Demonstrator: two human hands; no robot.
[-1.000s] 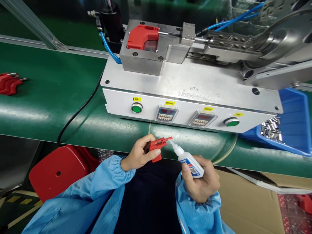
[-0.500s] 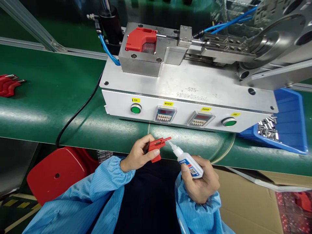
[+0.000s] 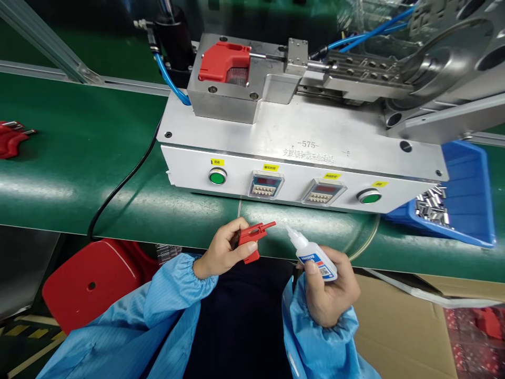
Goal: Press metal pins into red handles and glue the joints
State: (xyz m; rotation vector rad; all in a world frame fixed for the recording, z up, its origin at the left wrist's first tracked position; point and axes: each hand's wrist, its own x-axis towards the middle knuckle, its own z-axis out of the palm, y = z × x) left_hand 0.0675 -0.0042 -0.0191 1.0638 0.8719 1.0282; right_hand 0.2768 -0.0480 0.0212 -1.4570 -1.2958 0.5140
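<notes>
My left hand (image 3: 225, 250) is closed around a red plastic part (image 3: 250, 238), whose thin prong points right. In my right hand (image 3: 332, 295) is a white glue bottle (image 3: 317, 261) with a blue LOCTITE label. Its nozzle tilts up and left and stands a short gap away from the prong's tip. Both hands are at the front edge of the green table, before a metal press fixture (image 3: 300, 126). Another red plastic part (image 3: 223, 62) sits in the fixture's block, with a metal rod at its right end.
A blue bin (image 3: 471, 195) of small metal cylinders (image 3: 432, 206) stands at the right. Red parts with metal pins (image 3: 11, 141) lie at the far left. Below the table edge are a red stool (image 3: 92, 284) and a cardboard box (image 3: 398, 321). A black cable (image 3: 126, 181) crosses the table.
My right hand has drawn the glue bottle to the right, so its nozzle is farther from the red part's prong. My left hand keeps its hold, almost still.
</notes>
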